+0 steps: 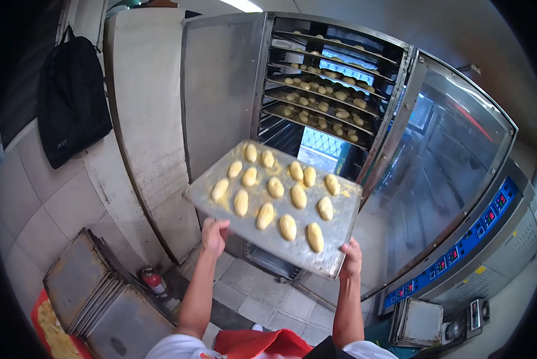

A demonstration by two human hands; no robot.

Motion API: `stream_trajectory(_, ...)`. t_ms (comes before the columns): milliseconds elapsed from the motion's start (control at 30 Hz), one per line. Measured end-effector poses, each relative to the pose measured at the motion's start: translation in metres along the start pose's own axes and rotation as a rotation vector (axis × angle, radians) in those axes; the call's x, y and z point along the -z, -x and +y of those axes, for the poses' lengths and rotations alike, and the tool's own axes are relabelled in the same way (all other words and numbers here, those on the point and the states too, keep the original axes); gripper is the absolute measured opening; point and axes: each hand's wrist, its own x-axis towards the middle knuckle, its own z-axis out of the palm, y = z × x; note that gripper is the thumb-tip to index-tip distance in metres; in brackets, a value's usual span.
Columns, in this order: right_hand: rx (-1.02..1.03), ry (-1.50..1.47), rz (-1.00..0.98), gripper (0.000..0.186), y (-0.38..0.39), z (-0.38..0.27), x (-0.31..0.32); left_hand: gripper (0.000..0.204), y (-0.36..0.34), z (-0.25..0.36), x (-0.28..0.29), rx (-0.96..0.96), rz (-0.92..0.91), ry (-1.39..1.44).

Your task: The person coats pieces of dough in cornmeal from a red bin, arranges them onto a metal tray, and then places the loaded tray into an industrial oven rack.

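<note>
Dough [299, 196] laid on tray [330, 258], gripped at near edge by left hand [214, 238], near-right corner by right hand [352, 258]. Upper shelves [338, 44] filled; tray unshelved; lower slots unclear.

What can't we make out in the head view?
Left hand, right hand (head): some fingers hidden beneath the baking tray.
Tray cabinet (head): lower interior partly blocked by that tray.
Blue control panel (head): readouts too small and blurred.
Fire extinguisher (head): label too small.
Red garment (head): cut off by lower edge.
</note>
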Motion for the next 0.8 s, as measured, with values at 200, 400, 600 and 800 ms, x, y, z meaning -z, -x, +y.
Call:
stream_trajectory(200, 0.074, -0.004, -0.002, 0.059, -0.101, -0.029, 0.020, 0.009, -0.107, -0.019, -0.058, 0.001, -0.126, -0.008)
stream_trajectory(400, 0.023, 0.014, 0.043, 0.051, -0.170, -0.014, 0.063, 0.014, -0.165, -0.054, -0.061, 0.021, -0.163, -0.027)
stream_trajectory(600, 0.060, -0.236, 0.173, 0.046, -0.228, -0.017, 0.087, 0.018, -0.231, -0.106, -0.099, 0.077, -0.256, -0.061)
stream_trajectory(800, 0.036, -0.298, 0.447, 0.059, -0.224, 0.020, 0.140, 0.021, -0.308, -0.157, -0.112, 0.160, -0.288, -0.096)
